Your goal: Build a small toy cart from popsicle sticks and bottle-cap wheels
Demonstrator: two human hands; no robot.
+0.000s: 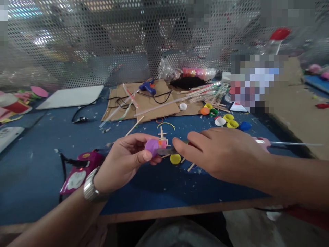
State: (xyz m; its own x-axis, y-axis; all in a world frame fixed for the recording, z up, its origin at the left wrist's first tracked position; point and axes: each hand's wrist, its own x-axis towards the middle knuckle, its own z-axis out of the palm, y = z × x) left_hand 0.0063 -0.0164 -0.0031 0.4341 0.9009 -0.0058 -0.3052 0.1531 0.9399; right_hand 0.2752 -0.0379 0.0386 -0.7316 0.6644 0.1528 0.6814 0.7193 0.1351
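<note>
L hand (131, 151) pinches a round, purple plastic bottle cap (152, 147) btwn thumb & fingers, above the blue, debris-flecked tabletop (154, 192). R hand (213, 151) curled round a tool w/ flat, dull metal blade (166, 151), tip at cap's edge. Smooth yellow cap (175, 159) just below blade; thin, pale wooden sticks (191, 167) nearby; flat brown cardboard sheets (171, 108) farther back.

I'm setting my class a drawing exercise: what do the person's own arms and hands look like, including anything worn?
The left hand and right hand wear no gloves. No sleeves show on the forearms. A silver-coloured band of linked segments circles the left wrist.
</note>
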